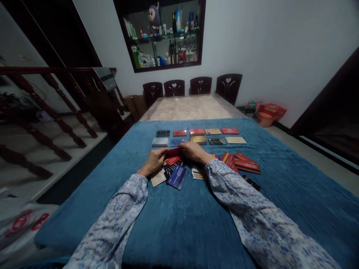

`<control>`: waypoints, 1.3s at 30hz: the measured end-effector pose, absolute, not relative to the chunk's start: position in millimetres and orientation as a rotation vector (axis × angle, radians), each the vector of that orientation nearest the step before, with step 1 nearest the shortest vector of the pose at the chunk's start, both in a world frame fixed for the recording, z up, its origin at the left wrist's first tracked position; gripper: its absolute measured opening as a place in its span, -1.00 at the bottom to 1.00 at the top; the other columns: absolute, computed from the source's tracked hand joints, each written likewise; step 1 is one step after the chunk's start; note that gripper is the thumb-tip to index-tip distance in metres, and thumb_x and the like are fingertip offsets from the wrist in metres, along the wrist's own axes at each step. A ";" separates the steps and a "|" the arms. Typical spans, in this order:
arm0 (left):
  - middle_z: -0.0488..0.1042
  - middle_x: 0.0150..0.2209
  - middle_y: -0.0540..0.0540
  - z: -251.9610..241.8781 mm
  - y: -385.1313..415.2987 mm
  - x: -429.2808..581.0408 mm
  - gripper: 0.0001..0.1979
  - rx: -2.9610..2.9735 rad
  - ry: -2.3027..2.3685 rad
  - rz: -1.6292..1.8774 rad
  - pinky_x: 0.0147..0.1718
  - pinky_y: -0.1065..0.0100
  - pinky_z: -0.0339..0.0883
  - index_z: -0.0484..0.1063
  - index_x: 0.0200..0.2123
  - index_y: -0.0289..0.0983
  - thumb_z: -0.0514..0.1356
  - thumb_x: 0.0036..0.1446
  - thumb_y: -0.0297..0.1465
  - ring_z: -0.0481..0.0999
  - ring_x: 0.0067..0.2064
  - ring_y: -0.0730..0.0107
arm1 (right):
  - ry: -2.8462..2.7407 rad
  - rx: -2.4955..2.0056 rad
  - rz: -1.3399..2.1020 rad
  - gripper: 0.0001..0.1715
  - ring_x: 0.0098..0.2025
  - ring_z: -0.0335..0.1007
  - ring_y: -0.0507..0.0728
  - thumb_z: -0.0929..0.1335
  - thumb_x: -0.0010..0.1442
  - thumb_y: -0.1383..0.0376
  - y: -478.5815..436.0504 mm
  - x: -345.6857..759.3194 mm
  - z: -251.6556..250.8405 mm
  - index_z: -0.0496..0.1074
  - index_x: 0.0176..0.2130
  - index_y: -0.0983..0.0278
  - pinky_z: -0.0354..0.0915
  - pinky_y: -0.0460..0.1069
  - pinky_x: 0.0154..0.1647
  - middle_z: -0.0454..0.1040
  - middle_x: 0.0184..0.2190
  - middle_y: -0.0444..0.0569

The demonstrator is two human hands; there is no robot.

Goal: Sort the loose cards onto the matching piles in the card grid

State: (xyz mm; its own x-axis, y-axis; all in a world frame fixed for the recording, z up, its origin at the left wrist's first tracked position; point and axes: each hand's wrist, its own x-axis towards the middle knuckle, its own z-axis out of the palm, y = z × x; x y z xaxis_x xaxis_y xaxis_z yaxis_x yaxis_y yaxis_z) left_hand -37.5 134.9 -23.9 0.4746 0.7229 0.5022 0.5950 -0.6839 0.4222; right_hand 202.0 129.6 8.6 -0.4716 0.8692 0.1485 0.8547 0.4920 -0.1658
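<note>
Between my two hands, above the loose pile, is a dark red card (pixel 173 151). My left hand (pixel 155 160) pinches its left end, and my right hand (pixel 194 151) grips its right end. Right below lie a blue card (pixel 178 177), a cream card (pixel 158 178), a bright red card (pixel 173 160) and some black ones, overlapping. Light-coloured cards (pixel 198 172) lie under my right wrist. Red cards (pixel 246 163) and a black card (pixel 251 182) are spread out to the right of it. Beyond my hands, card stacks stand in two rows, among them a white-topped stack (pixel 236 140).
A blue cloth (pixel 179 220) covers the near part of the table, with its marbled far end (pixel 187 106) bare. Dark chairs (pixel 201 85) line the far side. At left are a wooden railing (pixel 56 97) and a plastic bag (pixel 25 228); an orange bin (pixel 265 118) stands at right.
</note>
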 end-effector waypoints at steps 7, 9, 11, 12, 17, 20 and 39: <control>0.71 -0.20 -0.10 -27.7 136.0 -37.8 -0.73 2.525 1.192 1.001 -0.19 0.34 0.52 0.62 -0.13 -0.27 0.13 0.23 -0.51 0.67 -0.23 0.27 | -2.481 -1.551 0.101 -0.65 -0.04 0.53 0.20 0.33 0.32 0.39 126.0 202.9 12.9 0.57 0.04 0.23 0.24 -0.05 -0.19 0.63 -0.04 0.11; 0.70 -0.22 -0.09 -28.6 136.4 -37.8 -0.74 2.526 1.194 1.004 -0.20 0.35 0.50 0.62 -0.14 -0.26 0.13 0.22 -0.52 0.66 -0.24 0.28 | -2.484 -1.542 0.100 -0.72 -0.05 0.51 0.20 0.35 0.30 0.39 126.1 203.2 13.7 0.59 -0.03 0.26 0.23 -0.04 -0.19 0.63 -0.09 0.12; 0.70 -0.23 -0.08 -29.6 137.1 -37.9 -0.74 2.527 1.189 1.008 -0.21 0.36 0.49 0.62 -0.16 -0.27 0.13 0.22 -0.53 0.66 -0.25 0.29 | -2.477 -1.510 0.089 -0.78 -0.05 0.48 0.20 0.36 0.29 0.39 126.9 203.2 13.7 0.59 -0.10 0.29 0.22 -0.03 -0.18 0.63 -0.11 0.13; 0.70 -0.24 -0.08 -30.1 137.5 -38.0 -0.74 2.527 1.183 1.009 -0.21 0.36 0.49 0.61 -0.16 -0.27 0.13 0.21 -0.53 0.65 -0.26 0.30 | -2.469 -1.484 0.082 -0.80 -0.05 0.47 0.20 0.36 0.29 0.39 127.5 203.1 13.4 0.58 -0.12 0.29 0.22 -0.03 -0.17 0.62 -0.11 0.13; 0.69 -0.25 -0.10 -30.9 138.5 -38.0 -0.75 2.535 1.142 1.001 -0.21 0.35 0.50 0.61 -0.18 -0.28 0.12 0.25 -0.52 0.65 -0.26 0.30 | -2.402 -1.365 0.085 -0.83 -0.06 0.44 0.19 0.36 0.30 0.37 131.2 201.2 9.7 0.56 -0.15 0.30 0.21 -0.02 -0.16 0.61 -0.13 0.11; 0.70 -0.19 -0.13 -31.2 138.5 -37.9 -0.73 2.539 1.110 0.997 -0.15 0.31 0.52 0.61 -0.13 -0.28 0.11 0.27 -0.53 0.67 -0.20 0.27 | -2.340 -1.301 0.102 -0.82 -0.07 0.43 0.18 0.36 0.29 0.37 132.7 199.3 7.9 0.55 -0.12 0.30 0.23 -0.02 -0.12 0.60 -0.15 0.09; 0.64 -0.02 -0.19 -28.9 132.8 -31.2 -0.74 2.517 1.190 1.197 0.09 0.14 0.52 0.52 -0.01 -0.27 0.17 0.25 -0.47 0.63 0.01 0.20 | -2.353 -1.177 -0.187 -0.68 -0.05 0.45 0.16 0.31 0.43 0.33 127.0 190.8 9.8 0.46 0.15 0.21 0.06 -0.01 -0.16 0.59 -0.08 0.09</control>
State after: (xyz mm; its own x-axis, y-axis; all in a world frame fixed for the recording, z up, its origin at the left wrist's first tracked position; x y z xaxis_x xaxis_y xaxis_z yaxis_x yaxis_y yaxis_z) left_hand -31.2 132.8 -28.9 0.3818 0.6939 0.6106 0.6064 -0.6866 0.4010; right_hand 190.8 127.0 9.8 -0.5023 0.7126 0.4898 0.7811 0.6170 -0.0966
